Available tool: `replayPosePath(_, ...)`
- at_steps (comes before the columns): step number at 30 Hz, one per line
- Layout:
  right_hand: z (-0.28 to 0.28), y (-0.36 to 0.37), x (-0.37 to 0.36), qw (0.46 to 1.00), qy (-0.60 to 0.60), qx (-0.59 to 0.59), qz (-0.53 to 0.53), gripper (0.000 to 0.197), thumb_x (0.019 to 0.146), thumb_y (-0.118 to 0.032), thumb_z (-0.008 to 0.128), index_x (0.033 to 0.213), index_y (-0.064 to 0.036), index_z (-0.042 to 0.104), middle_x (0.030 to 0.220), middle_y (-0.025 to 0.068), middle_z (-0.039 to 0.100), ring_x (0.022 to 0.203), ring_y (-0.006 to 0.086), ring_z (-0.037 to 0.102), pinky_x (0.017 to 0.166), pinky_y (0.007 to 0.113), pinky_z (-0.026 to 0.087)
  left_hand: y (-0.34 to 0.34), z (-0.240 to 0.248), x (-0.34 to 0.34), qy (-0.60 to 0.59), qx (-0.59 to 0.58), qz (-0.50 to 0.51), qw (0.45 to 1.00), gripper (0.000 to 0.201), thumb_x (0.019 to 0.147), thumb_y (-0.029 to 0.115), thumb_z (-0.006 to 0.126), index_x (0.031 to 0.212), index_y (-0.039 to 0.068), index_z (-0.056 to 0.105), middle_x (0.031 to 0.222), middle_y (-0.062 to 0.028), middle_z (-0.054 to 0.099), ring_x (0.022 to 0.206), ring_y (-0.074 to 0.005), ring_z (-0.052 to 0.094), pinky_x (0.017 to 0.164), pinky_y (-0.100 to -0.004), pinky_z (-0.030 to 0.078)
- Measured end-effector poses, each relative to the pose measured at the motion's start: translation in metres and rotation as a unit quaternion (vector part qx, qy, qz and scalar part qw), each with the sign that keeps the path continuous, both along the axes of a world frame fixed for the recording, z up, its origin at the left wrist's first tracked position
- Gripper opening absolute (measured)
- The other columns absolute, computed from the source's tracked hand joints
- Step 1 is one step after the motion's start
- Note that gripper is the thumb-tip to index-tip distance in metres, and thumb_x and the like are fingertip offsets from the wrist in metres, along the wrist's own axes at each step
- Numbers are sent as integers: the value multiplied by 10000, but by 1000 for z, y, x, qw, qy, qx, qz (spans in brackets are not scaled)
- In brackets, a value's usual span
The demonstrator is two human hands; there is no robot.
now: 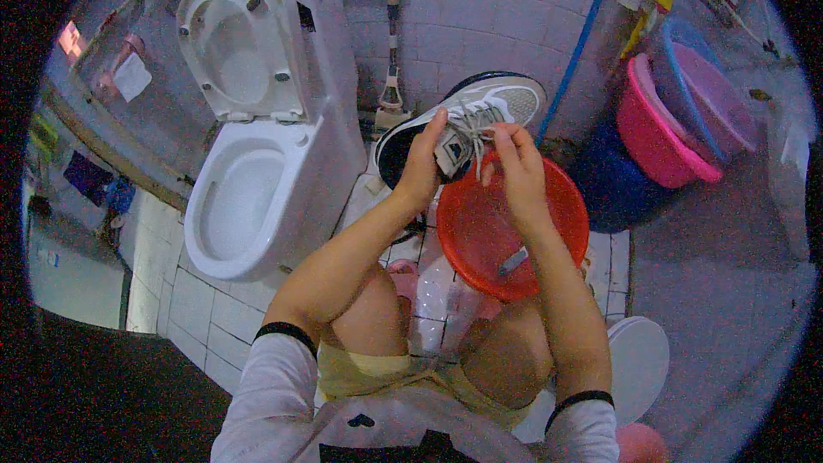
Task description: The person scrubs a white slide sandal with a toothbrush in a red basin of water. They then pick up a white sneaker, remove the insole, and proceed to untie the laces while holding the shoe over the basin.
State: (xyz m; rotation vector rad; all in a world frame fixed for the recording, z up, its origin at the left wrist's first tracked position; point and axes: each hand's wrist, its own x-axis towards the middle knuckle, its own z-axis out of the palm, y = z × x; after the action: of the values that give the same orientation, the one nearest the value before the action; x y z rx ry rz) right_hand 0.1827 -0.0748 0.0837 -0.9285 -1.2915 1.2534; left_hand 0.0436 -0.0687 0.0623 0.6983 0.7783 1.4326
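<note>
A grey-and-white sneaker [518, 101] with a dark sole edge is held up above a red basin [463, 231], its toe toward the upper right. My left hand [422, 165] grips it near the ankle opening and tongue, thumb on top. The fingers of my right hand [519, 165] are pinched on the light shoelace [477, 127], whose loops hang loosely over the tongue. Inside the basin lies a small whitish object [513, 261], partly hidden by my right forearm; its kind is unclear.
A white toilet [240, 197] with raised lid stands at left. On the right, a pink basin [651, 133] and other basins lean above a dark blue tub [609, 180]. A blue pole [585, 30] rests against the tiled wall. A round white lid [639, 360] is beside my right arm.
</note>
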Motion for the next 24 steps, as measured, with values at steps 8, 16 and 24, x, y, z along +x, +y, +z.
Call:
replayPosePath(8,13,6,-14,983,156,-89,24,222,938,-316,414,898,-105,470,869,27,528,621,67,456,478,206,365,21,-8,-16,154,0,27,988,530,859,510,432,747,32,634,739,-10,579,656,-86,468,596,-240,375)
replayPosePath(16,8,-3,-5,979,175,-80,69,195,936,-282,424,869,-100,447,743,16,482,586,85,453,462,223,389,30,-9,-25,186,30,132,973,424,812,386,560,617,10,576,612,4,520,589,-98,435,571,-272,367)
replayPosePath(24,-4,8,-14,995,42,-84,16,241,917,-316,460,848,-85,448,611,-11,379,489,80,379,400,227,335,29,-12,-22,154,51,130,978,402,810,367,581,727,-25,617,669,1,558,629,-95,468,582,-266,382)
